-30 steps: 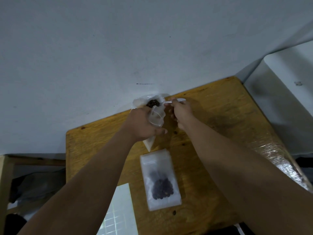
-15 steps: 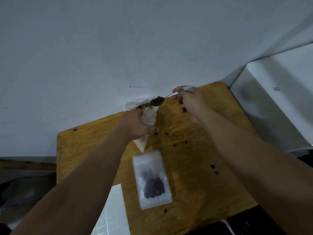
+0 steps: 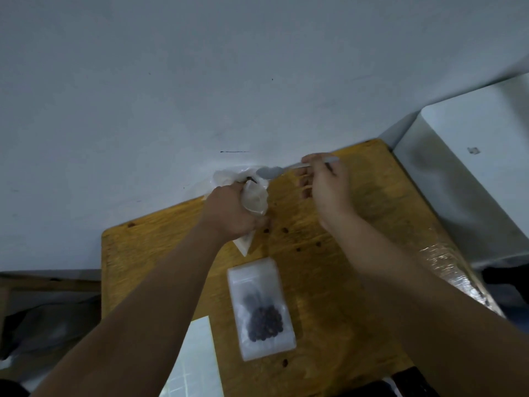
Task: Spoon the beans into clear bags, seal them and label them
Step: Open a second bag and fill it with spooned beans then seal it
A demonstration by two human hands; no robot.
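A bag (image 3: 256,199) is gripped upright at the counter's (image 3: 357,224) far edge by the left hand (image 3: 229,213), fingers (image 3: 259,223) curled round it. A spoon (image 3: 269,171) is pinched by its handle in the right hand (image 3: 326,184), bowl at the bag's mouth. A filled bag (image 3: 257,282) of beans (image 3: 264,325) is laid flat nearer, beside a label sheet (image 3: 194,356). Loose beans (image 3: 284,230) are scattered between.

Label sheet (image 3: 197,353) partly beyond the bottom edge; middle of the held bag (image 3: 254,199) behind the left hand (image 3: 229,216).

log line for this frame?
left hand grips clear bag | right hand holds spoon at bag mouth | filled bag flat on table | stray beans on table
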